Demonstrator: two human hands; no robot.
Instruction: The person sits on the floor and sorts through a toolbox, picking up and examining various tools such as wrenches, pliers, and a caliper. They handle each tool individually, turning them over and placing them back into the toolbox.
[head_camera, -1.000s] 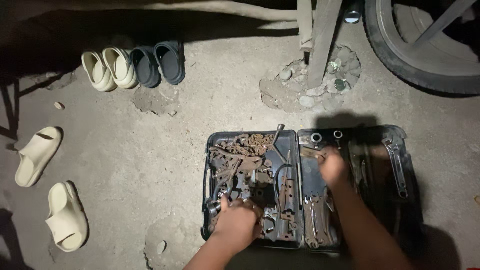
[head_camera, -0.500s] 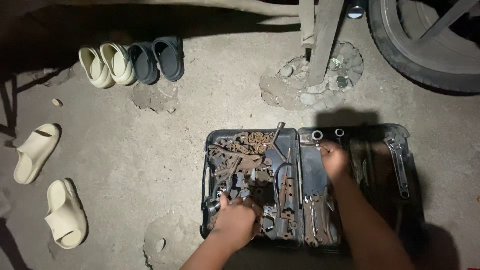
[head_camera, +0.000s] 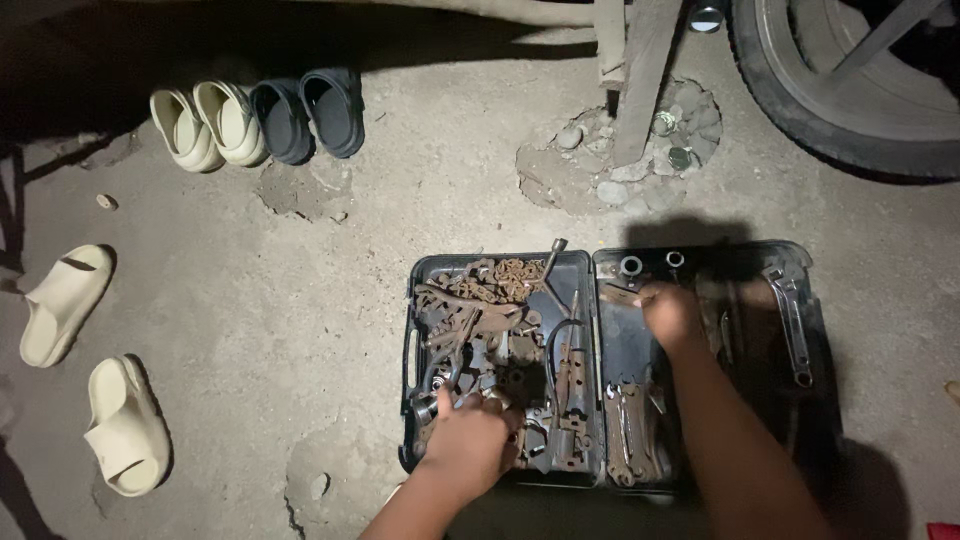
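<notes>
Left hand (head_camera: 468, 440) palm-down on rusty tools (head_camera: 480, 320), right hand (head_camera: 668, 312) apparently pinching something

An open black tool case (head_camera: 600, 300) lies on the concrete floor (head_camera: 300, 300). Its left half is heaped with rusty tools (head_camera: 480, 310), and the left hand (head_camera: 468, 440) rests on that heap at the case's near edge, fingers curled among the pieces. The right hand (head_camera: 668, 312) sits over the right half, near two sockets (head_camera: 650, 263) at the far rim, pinching a small rusty piece (head_camera: 618, 296). Wrenches (head_camera: 632, 440) lie near the case's near edge, and an adjustable wrench (head_camera: 790, 320) lies towards its right side. Beyond the case stands a tyre (head_camera: 840, 110); sandals (head_camera: 255, 120) sit far left of it.
</notes>
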